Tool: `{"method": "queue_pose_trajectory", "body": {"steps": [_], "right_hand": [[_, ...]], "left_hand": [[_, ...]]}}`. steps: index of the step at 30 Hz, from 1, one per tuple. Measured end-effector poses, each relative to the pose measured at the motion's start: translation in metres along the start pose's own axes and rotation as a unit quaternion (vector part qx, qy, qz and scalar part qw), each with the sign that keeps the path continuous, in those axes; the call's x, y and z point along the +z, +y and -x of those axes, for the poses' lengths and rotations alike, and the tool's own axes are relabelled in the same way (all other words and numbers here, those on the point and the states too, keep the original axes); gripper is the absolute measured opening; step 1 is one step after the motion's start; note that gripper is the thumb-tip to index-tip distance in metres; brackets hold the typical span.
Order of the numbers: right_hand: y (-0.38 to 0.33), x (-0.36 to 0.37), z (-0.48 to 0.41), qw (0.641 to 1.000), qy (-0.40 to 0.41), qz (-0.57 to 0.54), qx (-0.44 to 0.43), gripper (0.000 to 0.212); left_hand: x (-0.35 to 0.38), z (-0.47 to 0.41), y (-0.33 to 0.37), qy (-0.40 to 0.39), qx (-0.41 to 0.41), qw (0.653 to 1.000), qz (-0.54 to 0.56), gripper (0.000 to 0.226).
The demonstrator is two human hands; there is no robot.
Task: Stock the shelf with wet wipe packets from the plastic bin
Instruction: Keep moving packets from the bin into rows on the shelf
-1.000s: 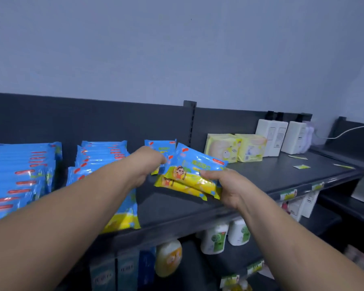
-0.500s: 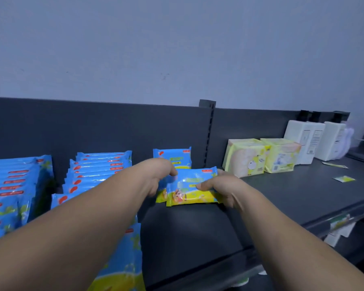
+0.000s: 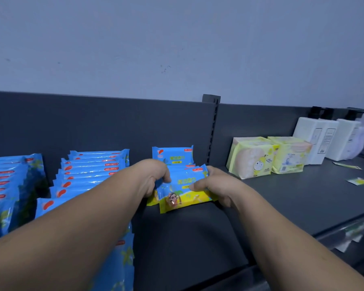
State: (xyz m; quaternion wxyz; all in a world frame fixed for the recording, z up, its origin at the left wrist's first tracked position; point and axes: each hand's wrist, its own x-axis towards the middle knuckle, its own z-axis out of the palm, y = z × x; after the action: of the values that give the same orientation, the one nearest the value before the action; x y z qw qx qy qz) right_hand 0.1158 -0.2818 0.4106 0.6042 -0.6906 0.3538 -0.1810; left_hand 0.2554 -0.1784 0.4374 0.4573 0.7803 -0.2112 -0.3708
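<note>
Both my hands hold a small bunch of blue and yellow wet wipe packets upright on the dark shelf, in front of another packet that stands against the back panel. My left hand grips the bunch's left end with curled fingers. My right hand grips the right end, thumb on the front packet. Two rows of the same packets fill the shelf to the left. The plastic bin is out of view.
Two pale yellow tissue packs and white bottles stand on the shelf to the right. Small sachets lie near the right end. Bare shelf lies in front of the held packets and between them and the tissue packs.
The packets went from tilted in the air to standing on the shelf near the back packet. Both hands moved forward with them, and the view shifted closer.
</note>
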Motion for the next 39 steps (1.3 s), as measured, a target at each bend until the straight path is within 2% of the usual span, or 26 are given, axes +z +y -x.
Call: {"method": "queue_pose_trajectory", "body": {"steps": [4,7,9,11,14,16,20,25,28,30,32,34,36,39], "right_hand": [[0.003,0.001,-0.007,0.998,0.029,-0.048,-0.03,0.067],[-0.001,0.006,-0.013,0.993,0.077,-0.033,-0.083,0.085],[-0.009,0.01,-0.016,0.986,0.11,-0.013,-0.121,0.086],[-0.013,0.011,-0.02,0.983,0.121,0.0,-0.138,0.089],[-0.008,0.014,-0.024,0.988,0.11,0.047,-0.097,0.103],[-0.002,0.017,-0.026,0.991,0.105,0.056,-0.065,0.1],[-0.004,0.024,-0.027,0.992,0.09,0.067,-0.056,0.072],[-0.002,0.028,-0.03,0.991,0.1,0.066,-0.052,0.071],[-0.003,0.026,-0.028,0.99,0.107,0.079,-0.044,0.065],[-0.005,0.025,-0.024,0.989,0.11,0.091,-0.033,0.065],[-0.007,0.023,-0.02,0.989,0.111,0.098,-0.027,0.084],[-0.007,0.02,-0.016,0.987,0.118,0.108,-0.024,0.105],[-0.006,0.019,-0.011,0.984,0.127,0.121,-0.028,0.109],[-0.004,0.015,-0.001,0.971,0.148,0.182,-0.049,0.101]], "left_hand": [[0.0,-0.004,0.001,0.04,0.032,0.999,0.008,0.057],[-0.004,-0.008,0.004,0.072,0.097,0.992,0.028,0.059],[-0.007,-0.009,0.007,0.08,0.135,0.986,0.061,0.061],[-0.011,-0.01,0.008,0.085,0.145,0.983,0.067,0.073],[-0.012,-0.011,0.006,0.084,0.123,0.989,0.004,0.098],[-0.009,-0.011,0.005,0.085,0.096,0.992,-0.017,0.093],[-0.001,-0.013,0.005,0.068,0.07,0.995,-0.013,0.065],[-0.001,-0.014,0.005,0.073,0.076,0.993,-0.043,0.054],[-0.003,-0.011,0.006,0.083,0.073,0.99,-0.086,0.064],[-0.002,-0.009,0.005,0.089,0.078,0.987,-0.109,0.08],[-0.002,-0.011,0.002,0.098,0.088,0.982,-0.135,0.106],[-0.002,-0.012,-0.001,0.115,0.107,0.973,-0.171,0.119],[-0.001,-0.009,-0.003,0.125,0.136,0.961,-0.207,0.121],[0.001,0.002,-0.003,0.128,0.192,0.937,-0.262,0.114]]}}
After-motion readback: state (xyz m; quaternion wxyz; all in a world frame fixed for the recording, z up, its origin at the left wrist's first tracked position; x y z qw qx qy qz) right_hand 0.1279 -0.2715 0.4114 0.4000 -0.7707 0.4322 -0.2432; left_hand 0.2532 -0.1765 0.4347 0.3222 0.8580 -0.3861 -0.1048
